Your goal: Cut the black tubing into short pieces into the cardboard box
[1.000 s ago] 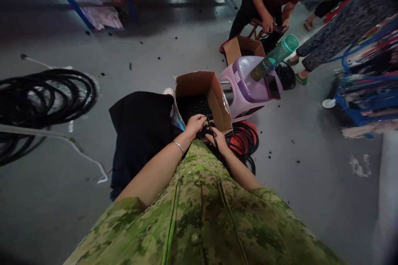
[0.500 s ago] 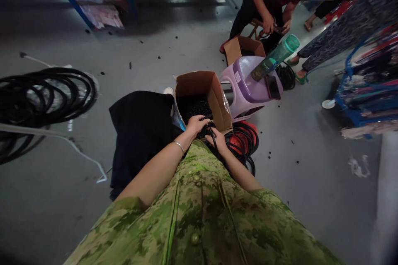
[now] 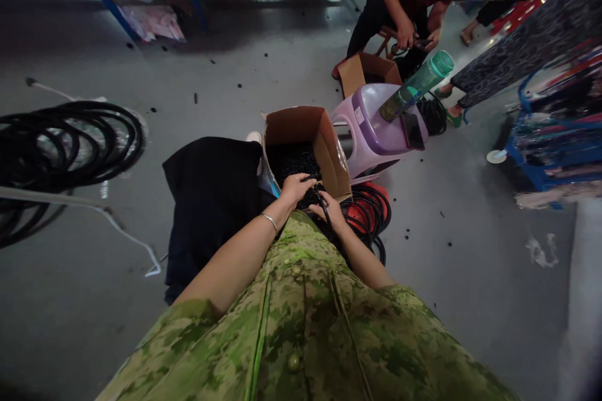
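My right hand [image 3: 333, 210] is closed round a black hose [image 3: 324, 208], which runs down past the wrist. Just beside it, over the near edge of the cardboard box [image 3: 335, 166], my left hand [image 3: 297, 188] is closed with thumb and fingers together. Something small and dark lies at its fingertips, close to the hose's end; its kind cannot be made out. Inside the box lies a heap of small black pieces [image 3: 294, 160]. Coils of black hose [image 3: 371, 216] rest on a red object at the right of the box.
A lilac stool [image 3: 369, 131] bears a green bottle [image 3: 416, 88] and a phone [image 3: 414, 131]. Beyond it a seated person [image 3: 404, 25] works over another box [image 3: 352, 75]. Large black hose coils [image 3: 89, 144] lie on the left. A loaded blue cart [image 3: 531, 156] stands right.
Both hands keep nearly the same pose at the box. The whole view has shifted very slightly.
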A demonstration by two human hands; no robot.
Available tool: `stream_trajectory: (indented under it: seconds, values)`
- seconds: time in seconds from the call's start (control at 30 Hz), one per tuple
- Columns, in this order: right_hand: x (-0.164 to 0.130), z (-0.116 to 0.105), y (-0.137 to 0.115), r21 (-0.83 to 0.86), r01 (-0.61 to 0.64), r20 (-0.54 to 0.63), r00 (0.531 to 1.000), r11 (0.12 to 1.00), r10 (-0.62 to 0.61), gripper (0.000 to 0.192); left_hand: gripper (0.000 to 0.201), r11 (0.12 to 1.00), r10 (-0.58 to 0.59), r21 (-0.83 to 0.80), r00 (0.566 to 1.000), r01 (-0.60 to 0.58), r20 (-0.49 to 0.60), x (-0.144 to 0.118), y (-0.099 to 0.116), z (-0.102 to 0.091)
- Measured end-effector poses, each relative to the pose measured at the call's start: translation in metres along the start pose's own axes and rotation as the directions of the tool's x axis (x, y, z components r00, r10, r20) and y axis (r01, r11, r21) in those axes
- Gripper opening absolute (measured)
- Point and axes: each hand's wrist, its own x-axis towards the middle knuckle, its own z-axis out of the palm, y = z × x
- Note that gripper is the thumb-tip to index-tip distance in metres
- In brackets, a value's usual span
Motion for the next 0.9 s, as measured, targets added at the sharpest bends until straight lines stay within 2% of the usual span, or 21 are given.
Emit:
stream_trajectory:
  seconds: [0.1,0.3,0.4,0.53,0.7,0.9]
  values:
    - [0.001,-0.002,-0.001,0.031,-0.005,0.012,1.000,1.000,0.004,0.068,0.044,0.999,-0.040,0.029,0.999,0.040,-0.016,-0.002,0.003,0.001]
    - [0.004,-0.006,0.003,0.142,-0.046,0.059,0.998,0.989,0.038,0.075,0.043,0.999,-0.030,0.015,0.999,0.030,-0.024,-0.003,0.006,0.001]
    - [0.003,-0.001,0.010,0.078,-0.006,-0.033,0.999,0.997,0.009,0.071,0.045,0.999,-0.028,0.032,0.999,0.029,-0.019,-0.003,0.006,0.001]
    - [0.001,0.009,0.016,-0.103,0.045,-0.184,0.981,0.994,-0.064,0.060,0.044,0.998,-0.023,0.064,1.000,0.023,-0.006,-0.003,0.005,0.001]
    - [0.000,0.010,0.015,-0.192,0.078,-0.176,0.978,0.978,-0.113,0.056,0.016,0.993,0.051,0.109,0.998,-0.053,0.028,0.000,0.001,0.000]
    - [-0.002,0.012,0.014,-0.168,0.046,-0.166,0.983,0.985,-0.074,0.057,0.025,0.982,0.106,0.150,0.994,-0.110,0.033,0.005,-0.006,-0.001]
